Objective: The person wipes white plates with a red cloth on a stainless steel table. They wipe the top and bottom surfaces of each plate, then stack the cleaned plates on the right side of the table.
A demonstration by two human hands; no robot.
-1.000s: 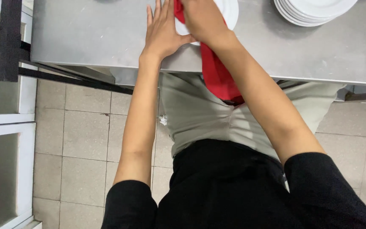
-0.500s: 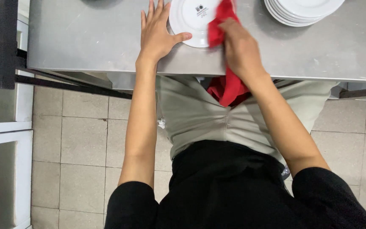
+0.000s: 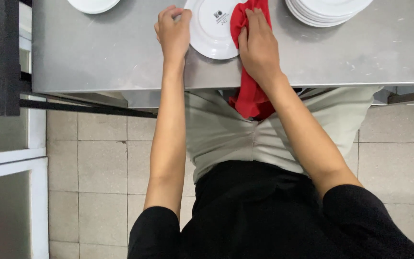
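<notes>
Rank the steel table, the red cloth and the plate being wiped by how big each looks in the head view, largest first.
1. Steel table: spans most of the frame's width.
2 and 3. Red cloth and white plate: unsure. The right hand hides part of the cloth, and the plate, held at its rim by the left hand, runs off the frame.

White plate point(image 3: 212, 36) with a small dark mark, between both hands. Red cloth point(image 3: 247, 91) under right hand point(image 3: 259, 48). White plate stack point(image 3: 327, 10) beyond it. Grey steel table point(image 3: 97, 52).
</notes>
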